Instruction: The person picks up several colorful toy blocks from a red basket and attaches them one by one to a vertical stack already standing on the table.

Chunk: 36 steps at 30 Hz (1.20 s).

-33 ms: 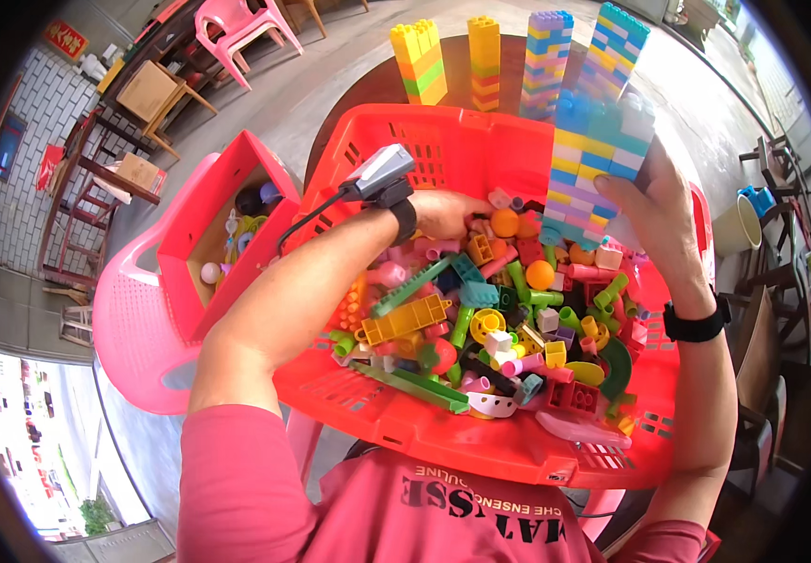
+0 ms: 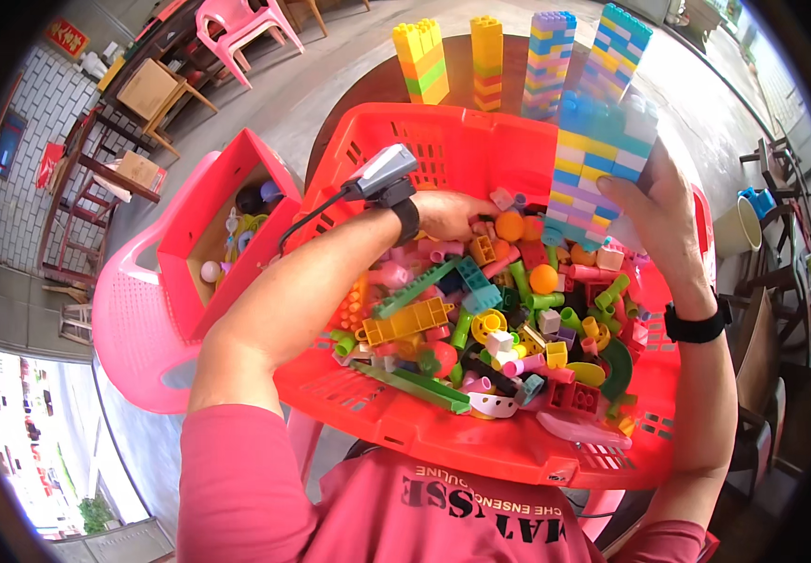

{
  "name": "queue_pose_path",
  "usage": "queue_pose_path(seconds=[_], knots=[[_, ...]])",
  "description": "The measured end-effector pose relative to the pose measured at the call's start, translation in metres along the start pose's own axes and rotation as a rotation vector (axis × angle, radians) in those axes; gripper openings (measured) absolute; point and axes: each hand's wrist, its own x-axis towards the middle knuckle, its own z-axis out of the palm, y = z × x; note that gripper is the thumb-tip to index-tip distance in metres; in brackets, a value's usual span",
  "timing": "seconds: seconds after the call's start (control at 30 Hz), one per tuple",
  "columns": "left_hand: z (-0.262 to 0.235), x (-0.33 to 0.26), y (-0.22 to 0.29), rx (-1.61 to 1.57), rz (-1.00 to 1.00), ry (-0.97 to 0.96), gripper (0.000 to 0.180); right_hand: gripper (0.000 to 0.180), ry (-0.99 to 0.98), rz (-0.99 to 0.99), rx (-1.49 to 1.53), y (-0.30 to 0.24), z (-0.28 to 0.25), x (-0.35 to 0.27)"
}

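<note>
My right hand [image 2: 654,192] grips a tall block tower [image 2: 582,174] of light blue, blue, white, yellow and lilac bricks, thumb on the near face. It holds the tower tilted over the far right part of a red plastic basket [image 2: 481,462]. My left hand [image 2: 452,216] reaches into the pile near the basket's far wall, beside orange balls [image 2: 510,224] and a pale pink block [image 2: 501,198]. Its fingertips are partly lost among the toys, so their grip does not show. Mixed toy pieces fill the basket, among them a yellow-orange beam [image 2: 404,322] and green tubes [image 2: 544,301].
Behind the basket, several block towers [image 2: 549,66] stand on a round brown table [image 2: 368,83]. A red box [image 2: 180,249] with toys sits on a pink chair [image 2: 133,328] at left. A pale bucket [image 2: 737,225] and dark furniture stand at right.
</note>
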Motion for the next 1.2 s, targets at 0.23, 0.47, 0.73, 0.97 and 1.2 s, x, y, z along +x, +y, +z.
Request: queue_pose_path(seconds=[0.23,0.47,0.73,0.97,1.2], knots=[[0.005,0.007,-0.001,0.008,0.126,0.032,0.06,0.043,-0.031,0.027,0.023,0.002,-0.001,0.001],[-0.01,-0.008,0.007,0.395,-0.011,-0.096,0.034,0.044,-0.066,0.036,0.004,0.002,-0.002,0.0],[-0.013,-0.018,0.021,0.743,-0.259,-0.087,0.024,0.047,-0.059,0.0,-0.025,0.005,-0.002,-0.001],[-0.032,-0.025,0.009,0.704,-0.372,-0.049,0.02,0.045,-0.073,-0.025,-0.038,0.004,-0.003,0.0],[-0.046,-0.036,-0.013,-0.218,0.025,0.358,0.031,0.041,-0.069,0.007,-0.057,0.001,-0.003,0.0]])
